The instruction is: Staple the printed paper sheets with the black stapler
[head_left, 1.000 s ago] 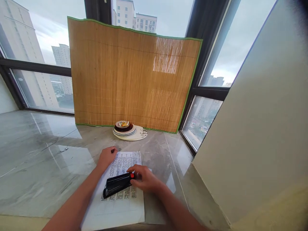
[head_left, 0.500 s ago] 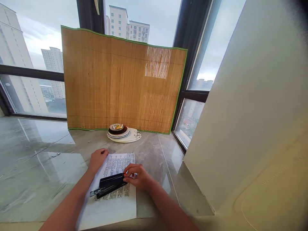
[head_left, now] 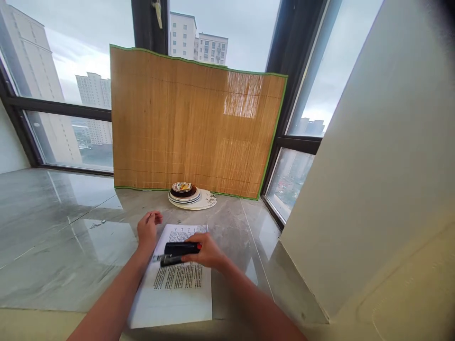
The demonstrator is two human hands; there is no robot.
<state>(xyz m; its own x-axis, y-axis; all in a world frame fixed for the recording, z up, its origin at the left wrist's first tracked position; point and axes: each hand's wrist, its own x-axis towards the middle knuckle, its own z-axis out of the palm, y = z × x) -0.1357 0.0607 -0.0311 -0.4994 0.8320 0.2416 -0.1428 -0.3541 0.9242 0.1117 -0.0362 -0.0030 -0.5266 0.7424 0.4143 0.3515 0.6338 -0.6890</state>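
A printed sheet of paper [head_left: 177, 284] lies on the grey marble sill in front of me. My right hand [head_left: 208, 253] grips a black stapler [head_left: 179, 251] with a red end, holding it just above the paper's upper half; the stapler's jaw points left. My left hand [head_left: 147, 227] hovers at the paper's top left corner, lifted off the sheet, with its fingers loosely curled and apart and nothing in them.
A stack of plates [head_left: 192, 196] sits behind the paper, at the foot of a bamboo mat [head_left: 192, 128] propped against the window. A cream wall panel [head_left: 373, 189] rises close on the right. The marble sill [head_left: 53, 227] stretches away to the left.
My right hand has picked the stapler up off the paper and turned it level. My left hand has lifted off the paper's corner.
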